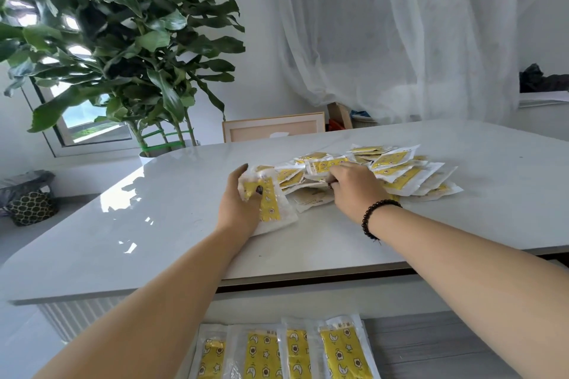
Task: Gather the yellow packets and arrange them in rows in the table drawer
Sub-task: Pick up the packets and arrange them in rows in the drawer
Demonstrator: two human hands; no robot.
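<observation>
The left hand (243,203) gripped a crinkly clear-plastic packet (271,206) with a yellow patterned strip inside, thumb curled over its upper end, just left of the loose pile of packets (397,172) on the glossy white tabletop (154,224). The right hand (354,188) (a dark beaded bracelet (377,215) at its wrist) lay on the near left part of that pile, fingers curled into the packets. Nearer the camera than the pile, four flat rectangular packets (286,351) lay side by side in the grey wood-grained drawer (431,344).
</observation>
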